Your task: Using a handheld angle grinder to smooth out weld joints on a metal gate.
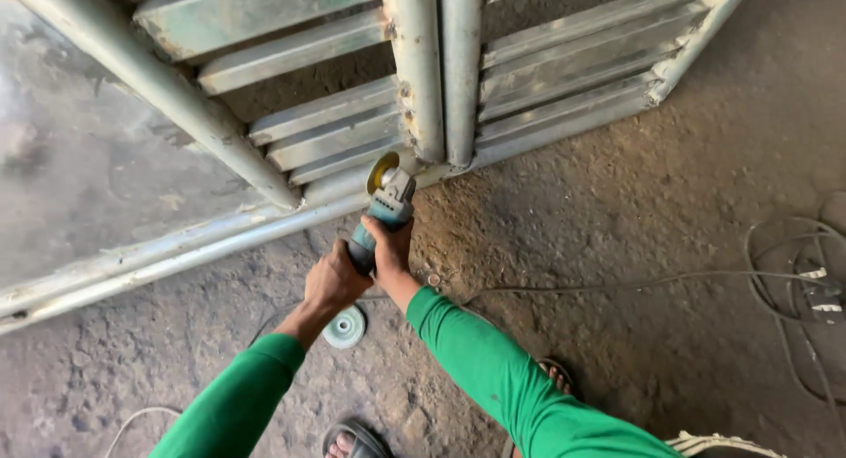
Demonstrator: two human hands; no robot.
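Green-sleeved arms reach forward: the left hand (333, 280) and right hand (390, 249) are both clamped around a grinder (381, 213). Its disc (382, 171) sits against the metal gate (423, 96) lying on the dirt floor (617, 229). A spare disc (345, 327) lies just below the left hand.

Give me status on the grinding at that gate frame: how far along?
Done: can't tell; no finished joint shows clearly. In hand: left hand and right hand grip the grinder, its disc at the frame's bottom rail. Left: rusty spots remain on the upright posts. A spare disc lies on the ground.
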